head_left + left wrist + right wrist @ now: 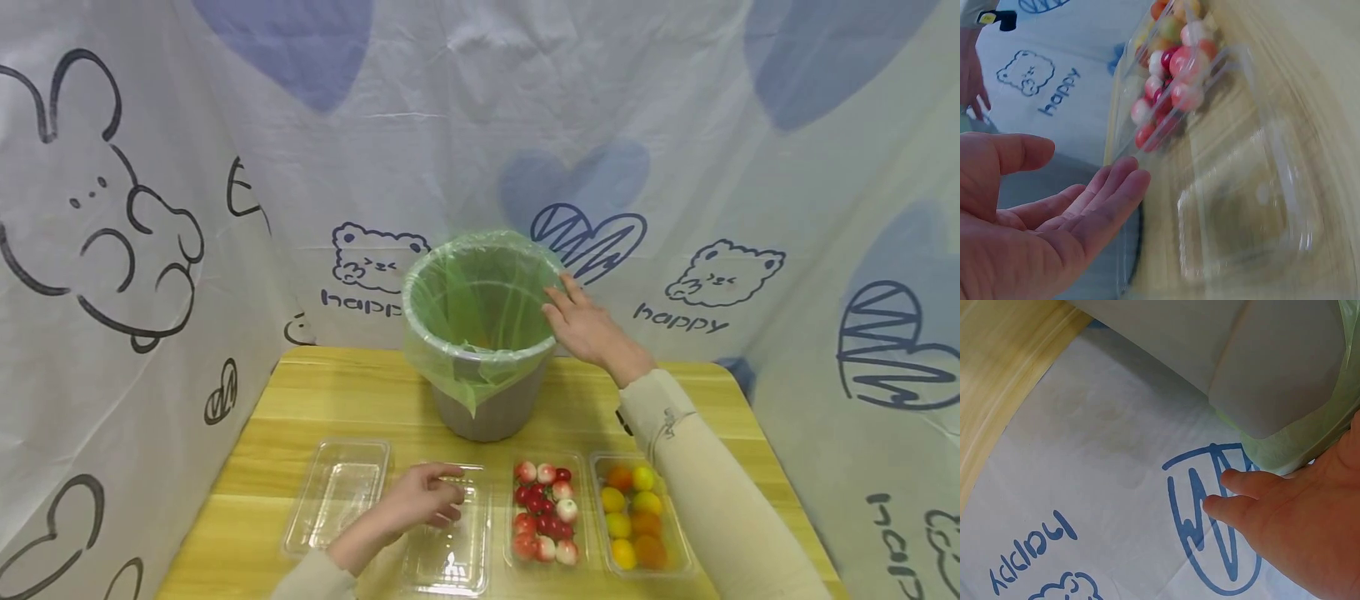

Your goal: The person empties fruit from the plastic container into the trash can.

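A grey bin [487, 408] lined with a thin green bag [450, 367] stands upright at the back of the table. My right hand [588, 327] is at the bin's right rim, its fingers stretched out; the right wrist view shows two fingers outside the bag's edge, while the others are hidden. Lower down, my left hand [427, 497] hovers palm inward over a see-through plastic box [450, 558], fingers relaxed and apart with nothing between them. In the left wrist view that hand [1066, 212] lies beside the box [1285, 181].
Another see-through box [337, 492] sits at the left. Right of the middle, one box [583, 508] contains small red and pinkish fruits [543, 512]; beyond it, another box [678, 542] contains yellow and orange fruits [633, 517]. A printed curtain [465, 167] surrounds the wooden table [352, 392].
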Tool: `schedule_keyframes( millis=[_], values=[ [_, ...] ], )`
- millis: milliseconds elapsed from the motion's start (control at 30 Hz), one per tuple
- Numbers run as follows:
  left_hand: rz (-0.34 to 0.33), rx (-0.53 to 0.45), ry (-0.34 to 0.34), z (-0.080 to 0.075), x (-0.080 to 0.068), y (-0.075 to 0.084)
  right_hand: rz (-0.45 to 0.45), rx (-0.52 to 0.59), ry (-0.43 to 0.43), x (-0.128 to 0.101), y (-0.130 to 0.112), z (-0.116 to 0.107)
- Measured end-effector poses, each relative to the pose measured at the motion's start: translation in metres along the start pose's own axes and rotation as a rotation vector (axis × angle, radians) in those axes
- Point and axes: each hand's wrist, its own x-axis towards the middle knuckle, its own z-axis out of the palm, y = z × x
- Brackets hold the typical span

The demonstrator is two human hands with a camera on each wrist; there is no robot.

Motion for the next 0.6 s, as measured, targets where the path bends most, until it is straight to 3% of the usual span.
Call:
schedule_keyframes(
  millis=[600],
  values=[
    [-0.020, -0.066, -0.026, 0.050, 0.027, -0.001, 0.005, 0.000, -0.005, 0.000, 0.000, 0.000]
  ],
)
